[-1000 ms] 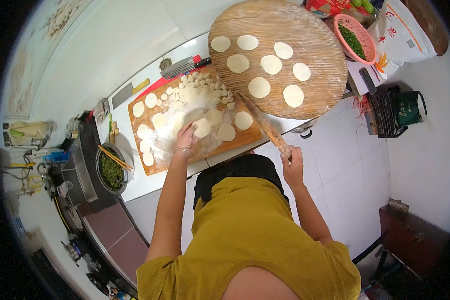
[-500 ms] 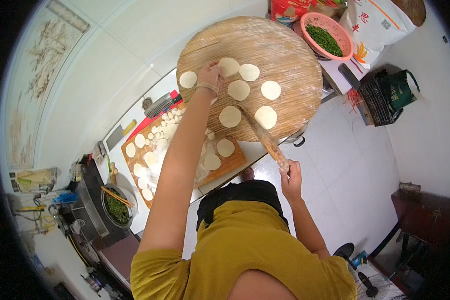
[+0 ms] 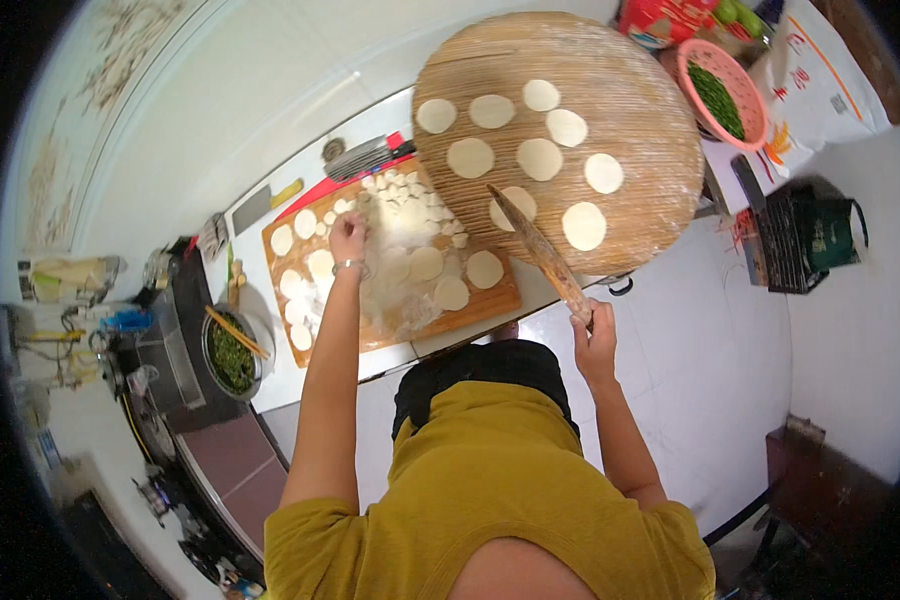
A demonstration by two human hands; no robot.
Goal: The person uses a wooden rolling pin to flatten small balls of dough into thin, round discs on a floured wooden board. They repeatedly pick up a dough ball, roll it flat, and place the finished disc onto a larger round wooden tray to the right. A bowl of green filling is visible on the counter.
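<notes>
My right hand (image 3: 596, 340) grips the thick end of a tapered wooden rolling pin (image 3: 538, 250). The pin's thin tip lies across a flat dough wrapper (image 3: 513, 209) on a big round slatted tray (image 3: 630, 90), where several more wrappers are spread apart. Over the floury wooden board (image 3: 390, 345) is my left hand (image 3: 348, 236), its fingers curled in; whatever they hold, if anything, is hidden. Small dough pieces (image 3: 398, 188) cluster beside that hand. Several rolled wrappers (image 3: 484, 270) lie around the board's edges.
A cleaver (image 3: 360, 158) and a second broad blade (image 3: 252, 210) lie behind the board. Left of it stands a pot of chopped greens (image 3: 232, 360) with chopsticks across it. A pink basket of greens (image 3: 760, 115) and a white sack (image 3: 820, 80) stand at the far right.
My left hand has moved from the round tray back over the board, and a wrapper it was touching now lies on the tray. The view has shifted; my right hand still holds the rolling pin.
</notes>
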